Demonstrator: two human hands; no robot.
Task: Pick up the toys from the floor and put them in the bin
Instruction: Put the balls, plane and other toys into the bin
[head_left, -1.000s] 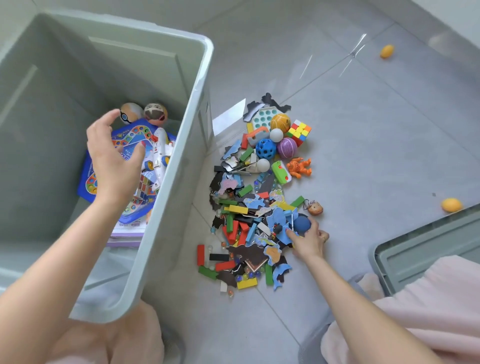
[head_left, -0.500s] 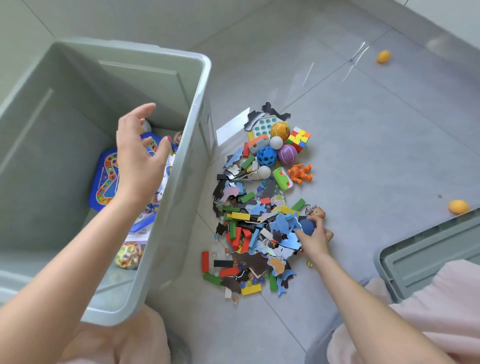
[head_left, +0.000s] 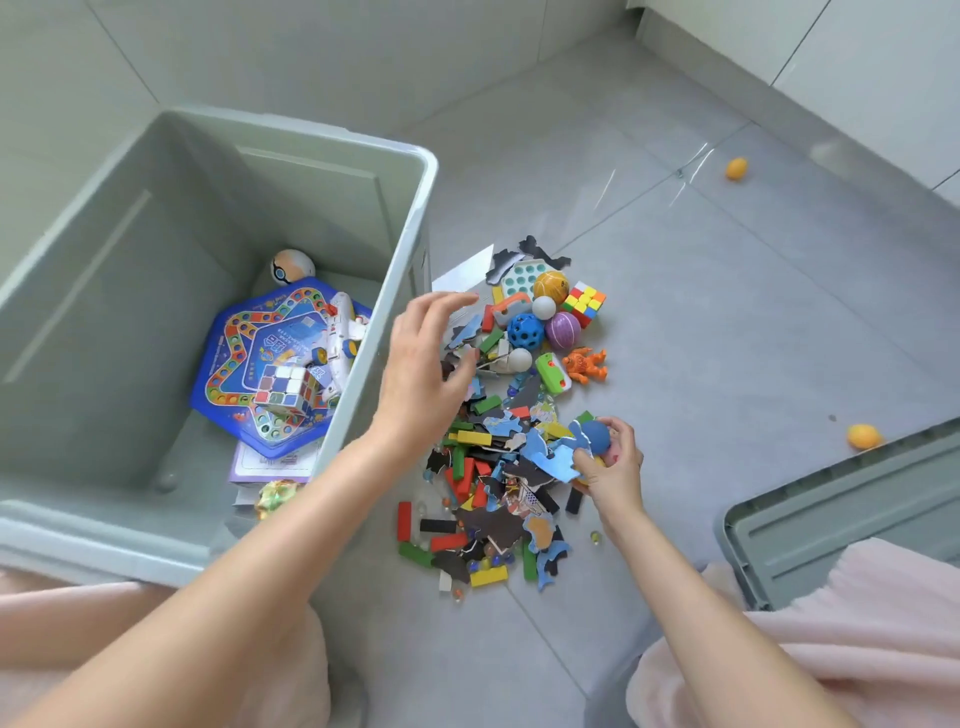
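A grey-green bin stands on the floor at left, holding a blue game board, a white toy plane, a white cube and a small ball. To its right lies a pile of toys: puzzle pieces, coloured blocks, balls, a colour cube, an orange figure. My left hand hovers open over the pile's left edge, just outside the bin. My right hand is shut on a blue ball and blue puzzle pieces at the pile's right edge.
Two orange balls lie apart on the tiled floor, one far back, one at right. The bin's lid rests at lower right. Pink clothing covers my knees at the bottom. A wall runs along the top right.
My left hand has come out of the bin and moved right over the pile, empty. My right hand has closed on the blue ball and lifted it a little.
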